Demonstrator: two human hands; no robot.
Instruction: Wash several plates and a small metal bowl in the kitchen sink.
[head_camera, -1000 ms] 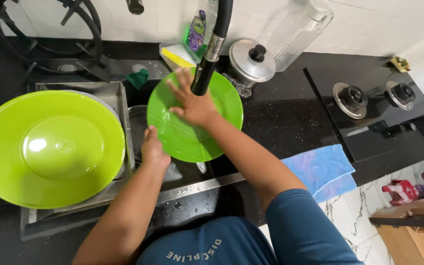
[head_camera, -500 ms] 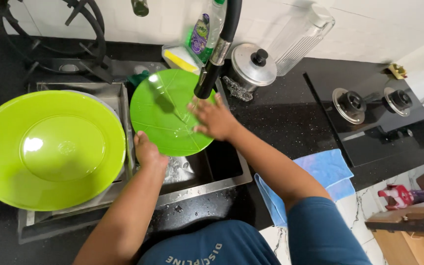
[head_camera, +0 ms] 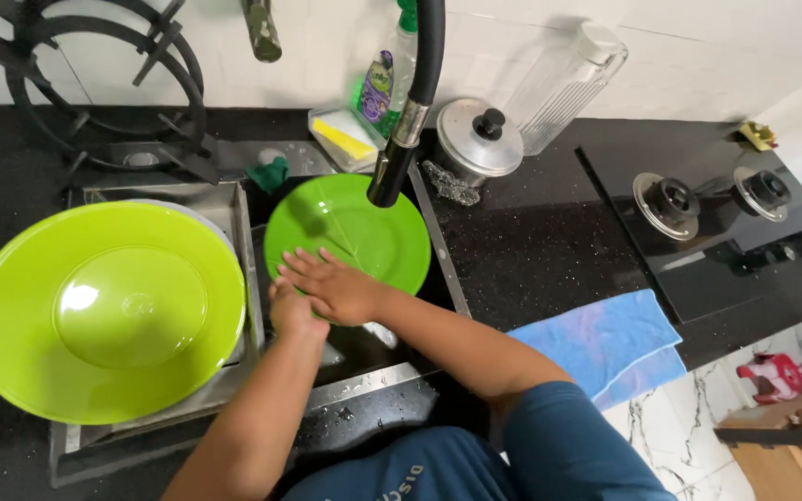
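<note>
Holding one round green plastic plate (head_camera: pixel 355 232) over the steel sink (head_camera: pixel 438 250) under the black hose tap (head_camera: pixel 399 139), the left hand (head_camera: pixel 291 311) grips its near rim with curled fingers, while the right hand (head_camera: pixel 331 288) lies flat and spread open on the plate's lower face, gripping nothing. One larger lime-green round plate (head_camera: pixel 109 311) rests upside down on the steel tray at the sink's left edge, making two green plates, and one blue cloth (head_camera: pixel 605 339) lies at the black counter's front edge.
</note>
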